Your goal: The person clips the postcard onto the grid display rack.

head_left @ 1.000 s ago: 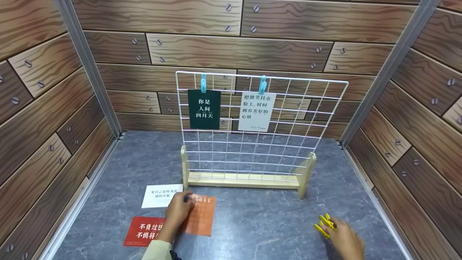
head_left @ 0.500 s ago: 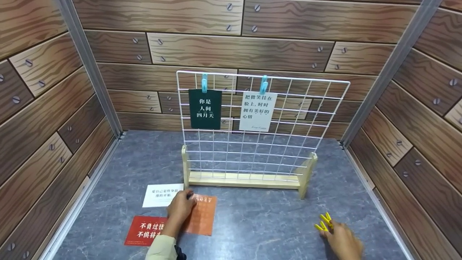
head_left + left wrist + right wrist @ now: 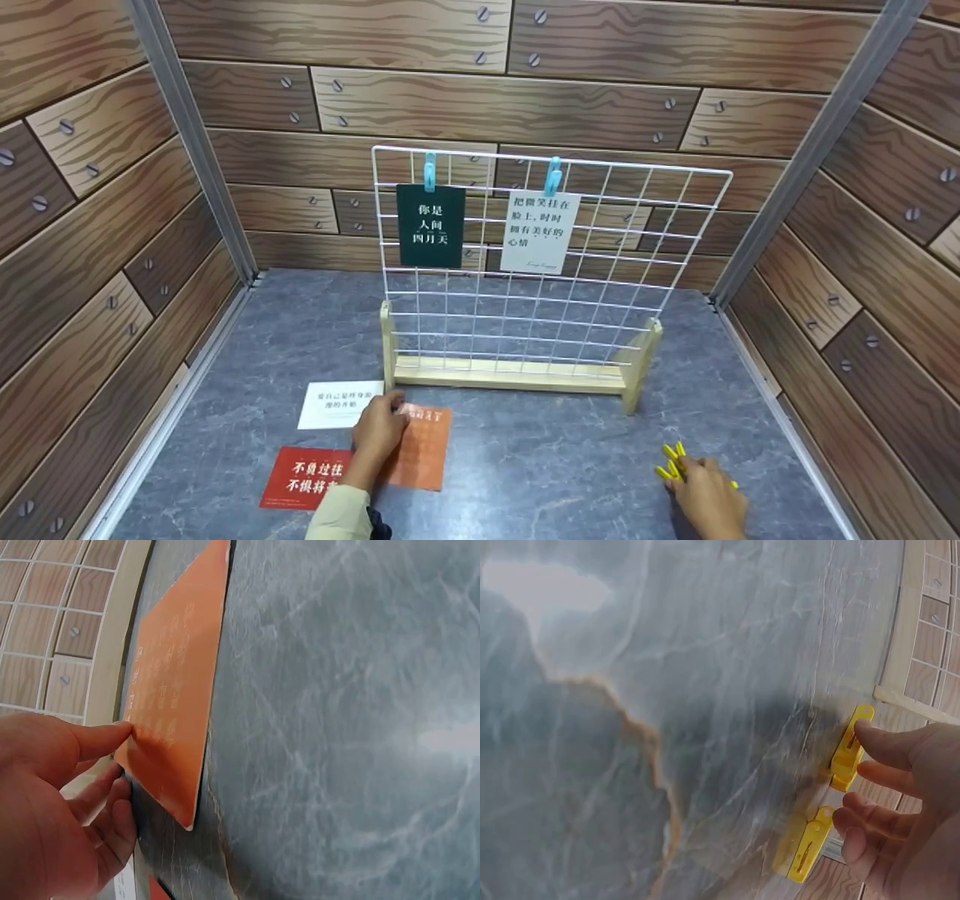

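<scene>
In the head view, a wire rack (image 3: 450, 375) bears a green card (image 3: 431, 226) and a white card (image 3: 540, 232) under blue clips (image 3: 430, 172), with an orange card (image 3: 426, 457) near its left foot on the surface (image 3: 525, 480). In the left wrist view, the half-closed left hand (image 3: 56, 802) pinches the orange card's edge. In the right wrist view, the partly open right hand (image 3: 922, 817) has its thumb against a yellow clip (image 3: 847, 754); whether it grips it, I cannot tell.

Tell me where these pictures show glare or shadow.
Head view: soft sheen on the gray tabletop. Left wrist view: bright glare at the right edge, and a shadow on the orange card beside the left hand. Right wrist view: glare upper left, dark shadow beside the upper yellow clip.
</scene>
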Demonstrator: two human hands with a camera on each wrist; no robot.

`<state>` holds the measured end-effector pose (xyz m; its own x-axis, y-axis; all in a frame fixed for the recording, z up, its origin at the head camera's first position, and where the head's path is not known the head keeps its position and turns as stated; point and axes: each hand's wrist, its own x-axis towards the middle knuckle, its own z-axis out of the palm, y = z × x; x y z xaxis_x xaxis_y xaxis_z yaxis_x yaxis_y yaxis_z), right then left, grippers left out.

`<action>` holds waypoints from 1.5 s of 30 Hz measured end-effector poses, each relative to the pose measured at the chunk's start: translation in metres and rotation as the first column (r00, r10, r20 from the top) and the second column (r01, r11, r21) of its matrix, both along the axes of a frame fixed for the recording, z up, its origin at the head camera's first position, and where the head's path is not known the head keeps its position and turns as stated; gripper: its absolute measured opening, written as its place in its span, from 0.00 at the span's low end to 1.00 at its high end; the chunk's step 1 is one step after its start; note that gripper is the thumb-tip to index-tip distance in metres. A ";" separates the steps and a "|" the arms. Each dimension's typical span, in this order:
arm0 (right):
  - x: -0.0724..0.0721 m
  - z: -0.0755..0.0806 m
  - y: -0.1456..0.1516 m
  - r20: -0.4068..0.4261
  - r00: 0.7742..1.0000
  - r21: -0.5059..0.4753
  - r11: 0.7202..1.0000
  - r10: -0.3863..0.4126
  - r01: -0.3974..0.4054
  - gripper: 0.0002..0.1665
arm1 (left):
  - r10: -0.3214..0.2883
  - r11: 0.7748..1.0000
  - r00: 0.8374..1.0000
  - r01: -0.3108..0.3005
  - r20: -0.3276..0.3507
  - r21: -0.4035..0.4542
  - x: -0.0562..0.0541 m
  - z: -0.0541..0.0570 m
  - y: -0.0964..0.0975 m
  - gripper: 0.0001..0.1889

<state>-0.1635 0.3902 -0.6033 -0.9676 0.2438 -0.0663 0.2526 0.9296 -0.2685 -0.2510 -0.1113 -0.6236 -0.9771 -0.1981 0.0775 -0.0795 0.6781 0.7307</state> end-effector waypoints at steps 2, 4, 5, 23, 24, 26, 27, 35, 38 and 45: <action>0.000 -0.001 -0.002 -0.009 1.000 0.001 1.000 0.005 -0.005 0.27 | -0.002 1.000 1.000 0.002 0.008 0.015 0.000 0.000 -0.001 0.20; -0.001 -0.002 -0.003 -0.029 1.000 -0.003 1.000 0.008 -0.008 0.26 | -0.004 0.999 1.000 0.003 0.014 0.034 0.000 0.001 -0.003 0.19; -0.001 -0.002 -0.004 -0.036 0.999 -0.004 1.000 0.009 -0.010 0.26 | -0.007 0.999 1.000 0.007 0.017 0.045 0.000 0.002 -0.004 0.18; -0.004 -0.004 -0.014 -0.080 0.995 -0.002 0.998 0.067 -0.068 0.16 | -0.125 0.846 0.992 0.091 0.028 0.525 0.005 0.012 -0.007 0.13; -0.004 -0.004 -0.015 -0.078 0.994 0.003 0.997 0.071 -0.071 0.18 | -0.135 0.827 0.990 0.092 0.038 0.554 0.006 0.014 -0.007 0.13; -0.005 -0.004 -0.015 -0.067 0.995 0.013 0.997 0.075 -0.074 0.22 | -0.146 0.804 0.987 0.082 0.062 0.589 0.007 0.018 -0.005 0.14; -0.006 -0.005 -0.016 -0.056 0.996 0.017 0.997 0.075 -0.074 0.23 | -0.152 0.799 0.986 0.081 0.070 0.595 0.008 0.020 -0.005 0.14; -0.008 -0.004 -0.017 0.015 0.997 0.024 0.997 0.072 -0.072 0.19 | -0.181 0.765 0.980 0.087 0.084 0.638 0.009 0.029 0.001 0.11; -0.007 -0.005 -0.017 -0.005 0.997 0.024 0.996 0.081 -0.081 0.17 | -0.205 0.747 0.976 0.107 0.075 0.656 0.008 0.029 0.004 0.10; -0.009 -0.003 -0.019 0.013 0.996 0.026 0.995 0.093 -0.093 0.16 | -0.275 0.765 0.961 0.196 0.036 0.614 0.011 0.037 0.009 0.11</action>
<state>-0.1728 0.3714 -0.6066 -0.9853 0.1545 -0.0727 0.1677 0.9559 -0.2412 -0.2401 -0.1024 -0.5863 -0.9928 0.0722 -0.0958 -0.0872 0.1151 0.9895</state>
